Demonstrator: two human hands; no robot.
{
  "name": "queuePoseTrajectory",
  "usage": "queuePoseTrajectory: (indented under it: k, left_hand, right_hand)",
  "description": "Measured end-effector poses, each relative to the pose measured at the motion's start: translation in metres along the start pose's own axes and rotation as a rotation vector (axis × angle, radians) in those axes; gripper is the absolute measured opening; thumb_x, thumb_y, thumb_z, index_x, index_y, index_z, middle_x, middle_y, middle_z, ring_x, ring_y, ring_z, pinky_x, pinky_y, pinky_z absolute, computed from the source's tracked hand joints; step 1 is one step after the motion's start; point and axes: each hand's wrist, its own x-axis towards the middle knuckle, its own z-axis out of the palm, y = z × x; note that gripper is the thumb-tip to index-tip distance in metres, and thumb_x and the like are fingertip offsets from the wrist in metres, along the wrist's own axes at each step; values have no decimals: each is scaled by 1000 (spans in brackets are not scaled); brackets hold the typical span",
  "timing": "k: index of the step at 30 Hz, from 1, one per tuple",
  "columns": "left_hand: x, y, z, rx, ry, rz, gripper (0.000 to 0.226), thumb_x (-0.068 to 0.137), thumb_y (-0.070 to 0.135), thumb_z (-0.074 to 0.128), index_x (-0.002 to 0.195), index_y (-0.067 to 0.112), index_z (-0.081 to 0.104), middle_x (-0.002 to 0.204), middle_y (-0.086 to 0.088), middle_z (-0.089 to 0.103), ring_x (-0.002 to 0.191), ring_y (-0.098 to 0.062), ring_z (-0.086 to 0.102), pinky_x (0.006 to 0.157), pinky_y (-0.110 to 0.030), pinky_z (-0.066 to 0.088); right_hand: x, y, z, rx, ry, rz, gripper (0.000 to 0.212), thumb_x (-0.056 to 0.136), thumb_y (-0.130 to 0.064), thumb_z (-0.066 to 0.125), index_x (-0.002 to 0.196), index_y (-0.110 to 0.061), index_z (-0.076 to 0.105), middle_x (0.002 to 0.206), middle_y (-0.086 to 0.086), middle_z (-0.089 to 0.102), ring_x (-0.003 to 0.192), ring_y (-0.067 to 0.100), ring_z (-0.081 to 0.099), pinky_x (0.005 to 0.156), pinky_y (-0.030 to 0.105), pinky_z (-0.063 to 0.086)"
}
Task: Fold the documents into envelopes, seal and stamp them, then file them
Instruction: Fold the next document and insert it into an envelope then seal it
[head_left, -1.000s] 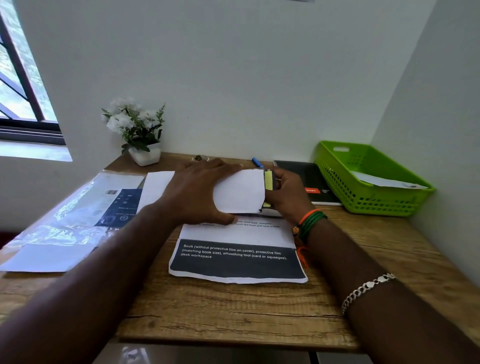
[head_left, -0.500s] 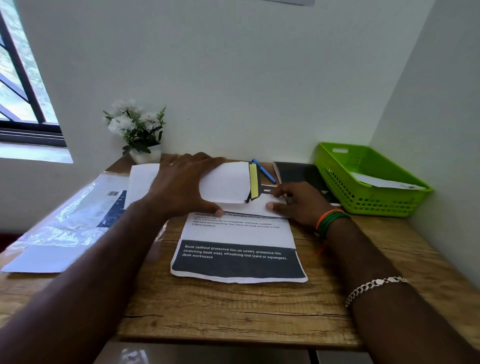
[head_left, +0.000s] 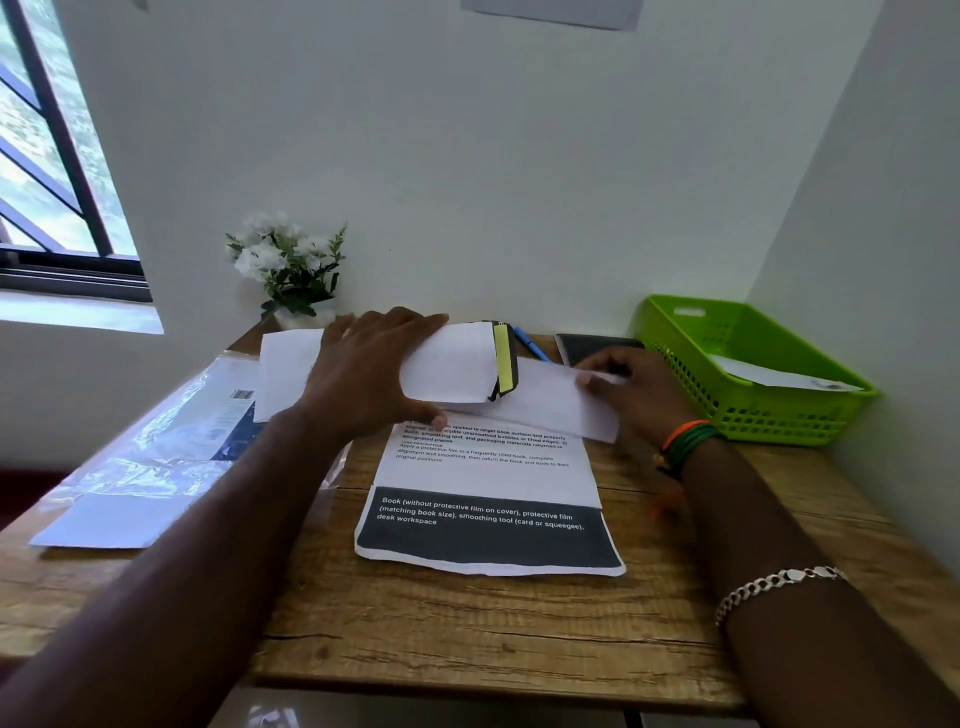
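A white envelope (head_left: 452, 364) lies at the back middle of the wooden desk, its yellow-and-black flap strip (head_left: 503, 366) raised at its right end. My left hand (head_left: 374, 374) grips the envelope, fingers on top and thumb beneath its near edge. A folded white paper (head_left: 545, 400) sticks out to the right of the envelope mouth. My right hand (head_left: 631, 387) pinches that paper's far right end. A printed document (head_left: 488, 488) with a dark band lies flat in front, partly under the folded paper.
A green basket (head_left: 748, 410) holding a white envelope stands at the right against the wall. A blue pen (head_left: 527, 345) and a dark notebook (head_left: 587, 345) lie behind. A plastic envelope pack (head_left: 156, 447) covers the left side. A potted white flower (head_left: 291, 270) stands at the back.
My right hand has moved right, away from the envelope mouth, with the folded paper now showing longer outside it. My left hand and the envelope shifted slightly toward the wall.
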Motion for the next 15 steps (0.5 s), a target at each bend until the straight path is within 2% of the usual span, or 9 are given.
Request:
queuePoseTrajectory:
  k: [4,6,10,13,15]
  left_hand:
    - [1,-3,1,23,27,-38,116,54,80,78,154,39,34,144,9,51,130,-23,48,116,-54,28]
    - [1,-5,2,32,41,-57,116,54,79,79,154,38,35,143,8,51,130,-24,47,115,-55,29]
    - [2,-7,3,46,46,-87,117,55,79,79,154,37,34,145,7,51,131,-25,46,115,-57,29]
    - [3,-8,3,46,52,-99,117,54,79,80,154,37,34,145,7,50,131,-25,46,114,-57,30]
    - [3,-9,4,42,58,-100,117,54,79,80,153,38,34,145,7,50,131,-25,46,114,-57,30]
  right_hand:
    - [3,1,-18,71,367,-5,13,87,-4,70,85,-17,67,81,-8,64,78,6,59,76,23,47]
    - [6,3,-25,116,471,-6,10,87,-6,69,88,-15,68,80,-10,63,75,-3,58,73,20,45]
    - [7,1,-29,149,479,-54,6,88,-7,68,89,-14,68,84,-11,63,75,-14,56,72,9,42]
    - [5,-1,-27,156,415,-76,8,89,-4,69,89,-12,68,83,-14,63,72,-19,55,70,3,40]
    - [4,-1,-26,142,345,-74,9,89,-4,70,88,-13,69,83,-12,64,71,-18,56,69,4,42]
